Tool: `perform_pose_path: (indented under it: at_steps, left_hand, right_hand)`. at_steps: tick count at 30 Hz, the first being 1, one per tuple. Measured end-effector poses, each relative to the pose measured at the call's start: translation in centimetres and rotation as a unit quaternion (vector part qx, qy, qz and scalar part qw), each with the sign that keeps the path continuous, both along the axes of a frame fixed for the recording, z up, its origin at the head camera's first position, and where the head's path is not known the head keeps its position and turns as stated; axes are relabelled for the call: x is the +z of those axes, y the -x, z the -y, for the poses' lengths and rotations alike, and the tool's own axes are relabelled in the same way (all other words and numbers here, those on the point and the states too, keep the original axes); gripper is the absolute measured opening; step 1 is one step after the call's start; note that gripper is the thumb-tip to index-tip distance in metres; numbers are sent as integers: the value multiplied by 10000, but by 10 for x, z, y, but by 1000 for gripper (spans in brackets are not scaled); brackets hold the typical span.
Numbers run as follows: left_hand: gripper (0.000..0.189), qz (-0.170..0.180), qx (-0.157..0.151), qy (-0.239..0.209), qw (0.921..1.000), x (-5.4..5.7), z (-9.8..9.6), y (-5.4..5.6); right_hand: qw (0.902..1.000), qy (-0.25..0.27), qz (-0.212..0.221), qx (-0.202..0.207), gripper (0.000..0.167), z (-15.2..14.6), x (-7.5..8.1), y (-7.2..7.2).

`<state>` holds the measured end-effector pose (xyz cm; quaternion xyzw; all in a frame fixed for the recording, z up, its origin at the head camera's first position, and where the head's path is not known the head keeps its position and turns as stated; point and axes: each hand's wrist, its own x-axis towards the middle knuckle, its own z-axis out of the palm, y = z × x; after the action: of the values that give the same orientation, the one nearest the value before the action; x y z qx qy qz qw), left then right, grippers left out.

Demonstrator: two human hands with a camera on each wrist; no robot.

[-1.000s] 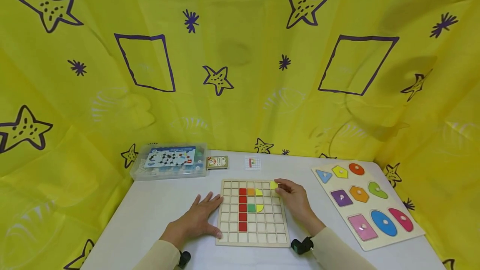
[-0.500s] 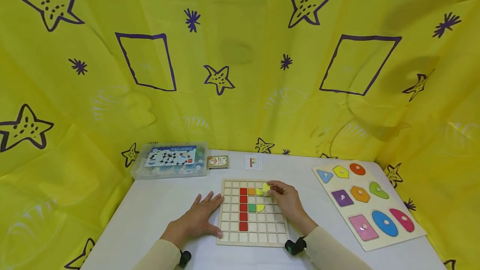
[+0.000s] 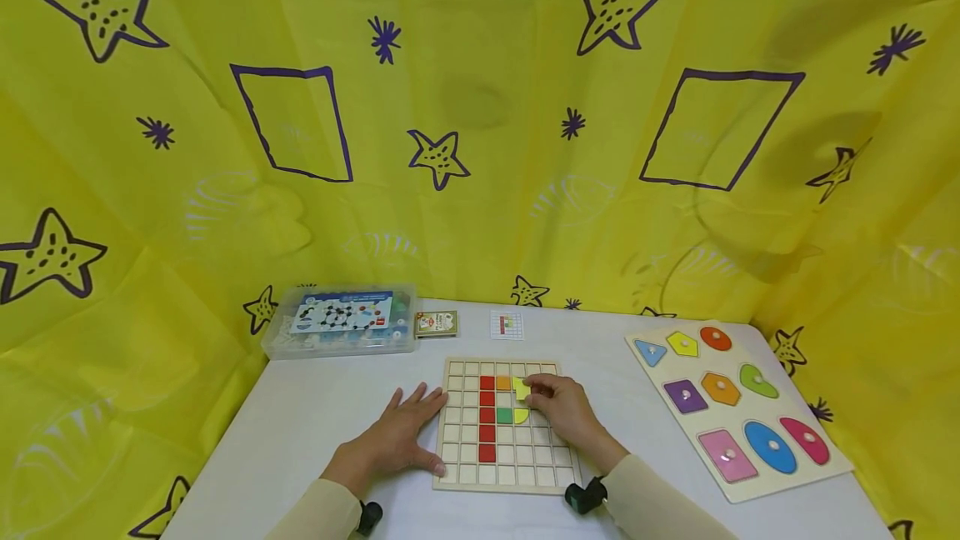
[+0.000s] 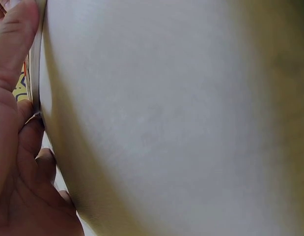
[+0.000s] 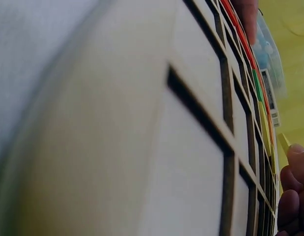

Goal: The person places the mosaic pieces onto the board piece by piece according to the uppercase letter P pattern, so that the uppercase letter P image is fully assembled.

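Observation:
A wooden grid board (image 3: 506, 489) lies on the white-covered table. Down one column runs a line of red square tiles (image 3: 487, 415), with an orange tile (image 3: 504, 383), a green tile (image 3: 505, 416) and a yellow rounded tile (image 3: 521, 417) to their right. My right hand (image 3: 567, 415) pinches a yellow tile (image 3: 521, 392) between thumb and fingers, close over the cell above the rounded one; it partly covers another yellow piece. My left hand (image 3: 393, 436) rests with spread fingers at the board's left edge, its thumb at the lower left corner.
Behind the board lies a small pattern card (image 3: 507, 325). A clear plastic case (image 3: 339, 323) and a small card box (image 3: 437, 323) stand at the back left. To the right is a knobbed shape puzzle (image 3: 731, 411). Yellow curtain (image 3: 480, 223) surrounds the table.
My right hand has carried the yellow tile left and towards me, from the board's upper right corner to beside the other yellow pieces. The left hand has stayed in place.

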<state>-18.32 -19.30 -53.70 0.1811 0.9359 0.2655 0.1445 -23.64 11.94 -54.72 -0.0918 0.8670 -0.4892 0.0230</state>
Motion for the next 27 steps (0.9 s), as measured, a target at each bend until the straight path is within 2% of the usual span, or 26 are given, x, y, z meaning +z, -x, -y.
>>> perform_pose_path:
  at_steps: [5,14,27]
  left_hand:
    - [117,-43,-17,-8,10000,-2,1,0]
    - [117,11,57,16,10000,0,-1,-1]
    - [117,-35,-11,-17,10000,0,0,-1]
  right_hand:
    - [9993,-359,-1,116,21,2,-1,-2]
    - [9980,-596,-80,177,20,3,0,-3]
    - [9956,-859,-314,224,18,3,-1,-3]
